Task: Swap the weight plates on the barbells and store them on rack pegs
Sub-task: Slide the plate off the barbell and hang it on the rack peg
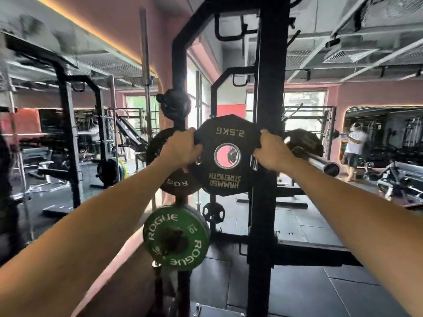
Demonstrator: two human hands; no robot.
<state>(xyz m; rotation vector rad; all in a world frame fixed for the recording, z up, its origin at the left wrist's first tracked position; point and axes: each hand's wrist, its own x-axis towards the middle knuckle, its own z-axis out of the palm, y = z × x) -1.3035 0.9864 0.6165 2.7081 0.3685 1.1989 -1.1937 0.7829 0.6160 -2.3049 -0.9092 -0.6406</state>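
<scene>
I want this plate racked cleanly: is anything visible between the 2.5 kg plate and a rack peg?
Cannot tell: both hands hold the 2.5KG plate up before the rack upright, and it hides any peg behind.

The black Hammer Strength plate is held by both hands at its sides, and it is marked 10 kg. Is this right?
Not quite. The head view shows the black Hammer Strength plate marked 2.5KG, not 10 kg. The left hand and right hand do hold its sides.
</scene>
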